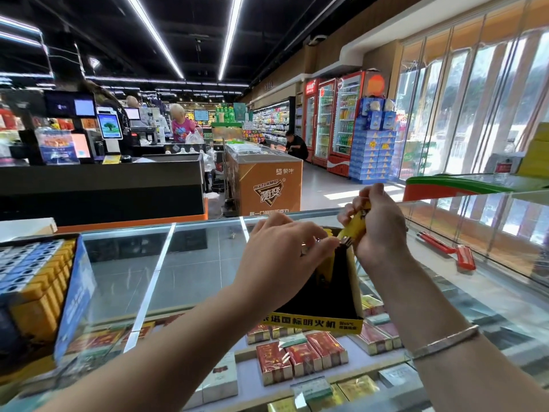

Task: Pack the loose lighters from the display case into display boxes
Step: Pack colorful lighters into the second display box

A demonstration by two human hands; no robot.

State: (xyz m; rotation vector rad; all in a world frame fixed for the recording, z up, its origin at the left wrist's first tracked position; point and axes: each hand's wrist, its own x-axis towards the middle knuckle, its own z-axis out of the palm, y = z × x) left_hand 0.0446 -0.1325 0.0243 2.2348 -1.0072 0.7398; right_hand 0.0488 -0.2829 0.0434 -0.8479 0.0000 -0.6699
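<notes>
Presently, from the head view, my right hand point(378, 224) is curled round a bunch of yellow plastic lighters point(355, 226), their long axis slanting from upper right down to lower left, metal heads lowest. My left hand point(279, 254) sits just beside them, fingers bent, its fingertips point(328, 242) pinching at the metal head of one lighter; whether it has that lighter fully in its grip I cannot tell.

Directly beneath both hands stands the black cardboard display box with a yellow printed front strip point(312, 324), resting on the glass top of the display case point(190, 263). A few yellow lighters already stand upright at its far end, under my left fingers; most of the dark interior nearer to me appears unfilled. I judge the next move is a short descent, head end upward, and the left hand is nearer the slot.

Well to the right of my right hand, two red lighters point(448, 251) lie flat behind a clear panel. Far to the left of my left hand stands a blue box of blue and yellow lighters point(38, 281), seemingly full.
</notes>
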